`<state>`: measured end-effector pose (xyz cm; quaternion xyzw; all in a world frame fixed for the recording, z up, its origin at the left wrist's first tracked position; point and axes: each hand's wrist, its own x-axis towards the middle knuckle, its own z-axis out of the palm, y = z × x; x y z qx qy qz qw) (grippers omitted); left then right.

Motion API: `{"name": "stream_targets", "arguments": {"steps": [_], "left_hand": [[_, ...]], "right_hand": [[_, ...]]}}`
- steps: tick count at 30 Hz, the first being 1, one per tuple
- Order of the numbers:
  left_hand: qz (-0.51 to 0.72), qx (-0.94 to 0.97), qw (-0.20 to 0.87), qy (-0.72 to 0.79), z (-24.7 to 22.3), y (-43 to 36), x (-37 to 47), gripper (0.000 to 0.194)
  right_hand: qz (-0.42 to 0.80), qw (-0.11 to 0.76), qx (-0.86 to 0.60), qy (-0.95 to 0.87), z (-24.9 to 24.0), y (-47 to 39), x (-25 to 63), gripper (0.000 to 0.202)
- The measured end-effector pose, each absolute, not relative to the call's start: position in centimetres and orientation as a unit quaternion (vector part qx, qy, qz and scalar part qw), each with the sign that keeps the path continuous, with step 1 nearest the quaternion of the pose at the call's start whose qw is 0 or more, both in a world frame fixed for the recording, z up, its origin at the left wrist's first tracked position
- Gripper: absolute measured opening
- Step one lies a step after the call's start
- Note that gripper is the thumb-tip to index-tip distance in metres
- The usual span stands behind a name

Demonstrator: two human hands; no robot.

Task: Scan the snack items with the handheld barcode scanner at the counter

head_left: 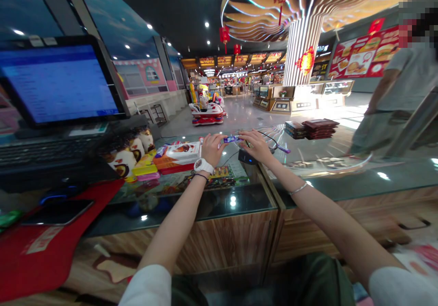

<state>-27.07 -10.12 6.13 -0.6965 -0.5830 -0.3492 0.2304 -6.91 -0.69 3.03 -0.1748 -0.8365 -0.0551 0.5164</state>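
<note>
A small purple-blue wrapped bar (232,139) is held level above the glass counter, one end in each hand. My left hand (212,148), with a white watch at the wrist, pinches its left end. The right end is between the fingers of my right hand (256,145). Just below my right hand sits a black device (247,157) with a small blue light. Another purple stick-shaped item (284,149) lies on the glass to the right. Beside my left hand is an orange and white box (179,155).
A monitor (61,82) and keyboard (44,153) stand at the left, near a phone (59,212) on a red mat (37,260). Stacked dark packs (320,128) rest on the right counter. A person (397,82) stands beyond it.
</note>
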Motion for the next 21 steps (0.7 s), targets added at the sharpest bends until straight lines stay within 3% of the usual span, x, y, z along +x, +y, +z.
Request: {"name": "stream_targets", "arguments": {"steps": [21], "left_hand": [[-0.381, -0.712, 0.182, -0.561, 5.95, -10.21, -26.36, 0.014]], "right_hand": [[-0.049, 0.529, -0.211, -0.820, 2.76, -1.20, -6.62, 0.025]]}}
